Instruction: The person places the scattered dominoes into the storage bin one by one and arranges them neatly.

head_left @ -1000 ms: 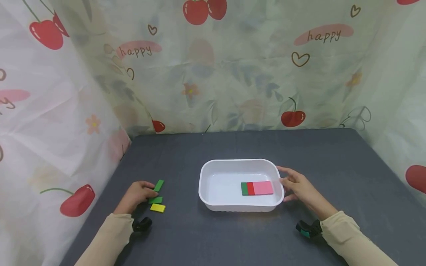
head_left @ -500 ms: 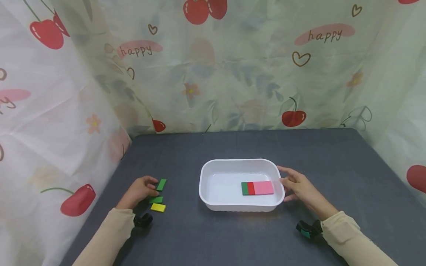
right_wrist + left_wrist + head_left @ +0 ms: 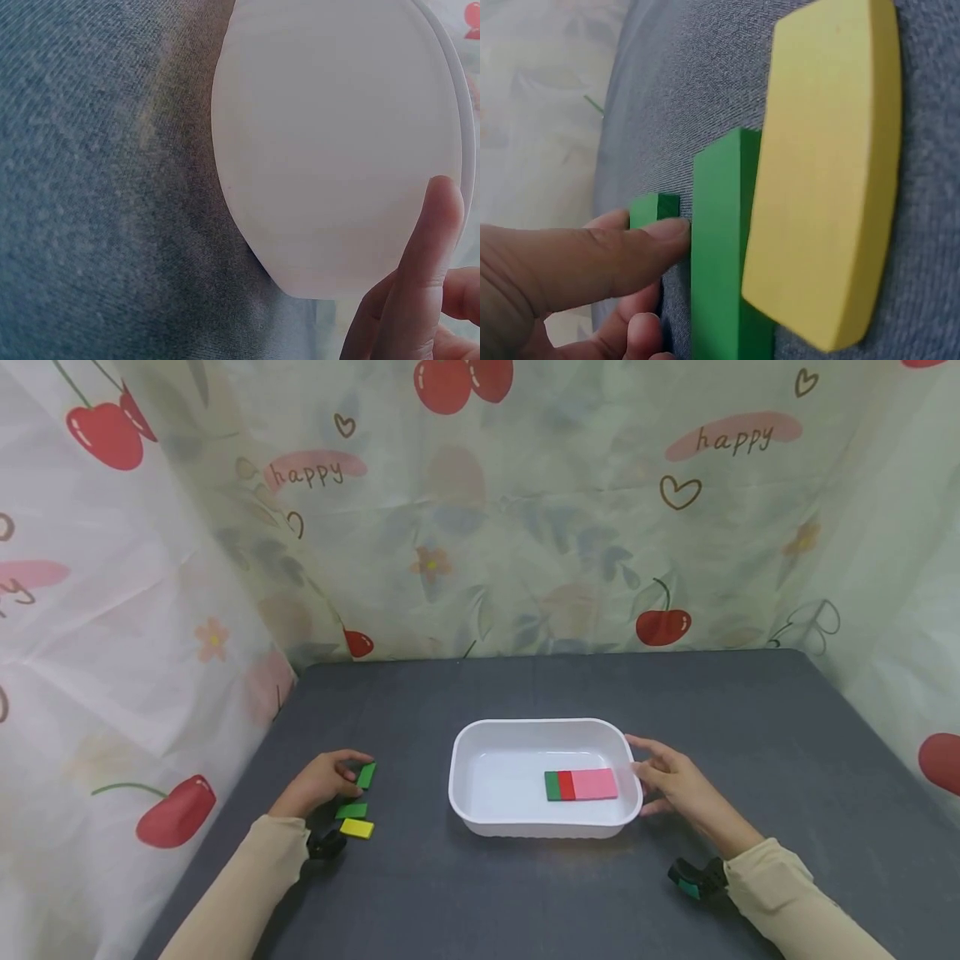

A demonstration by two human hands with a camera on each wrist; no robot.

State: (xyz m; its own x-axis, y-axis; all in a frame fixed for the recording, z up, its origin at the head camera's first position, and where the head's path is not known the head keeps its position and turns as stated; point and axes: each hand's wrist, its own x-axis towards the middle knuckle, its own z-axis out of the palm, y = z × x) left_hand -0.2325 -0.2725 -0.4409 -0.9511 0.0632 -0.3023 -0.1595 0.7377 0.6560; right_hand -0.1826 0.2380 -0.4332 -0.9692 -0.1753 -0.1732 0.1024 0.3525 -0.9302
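Note:
My left hand (image 3: 321, 781) pinches the farthest small green block (image 3: 366, 775) at the table's left, index finger at its far end and thumb at its near end. In the left wrist view the thumb partly hides that green block (image 3: 643, 211). A second green block (image 3: 352, 811) and a yellow block (image 3: 357, 828) lie just nearer. Against the right end of a white plastic tray (image 3: 467, 814) rests my right hand (image 3: 671, 777), its fingers spread along the outside. The right wrist view shows one fairly straight finger touching the tray's outer wall (image 3: 337, 150).
Inside the tray, toward its right, a green piece (image 3: 552, 785), a red piece (image 3: 566, 785) and a pink piece (image 3: 595, 783) lie side by side in a row. A dark grey cloth (image 3: 510, 902) covers the table. Patterned curtains (image 3: 480, 568) stand behind and at both sides.
My left hand has moved slightly right and farther away, and its fingers have come onto the far green block, which has shifted a little to the right. The right hand and tray stay put.

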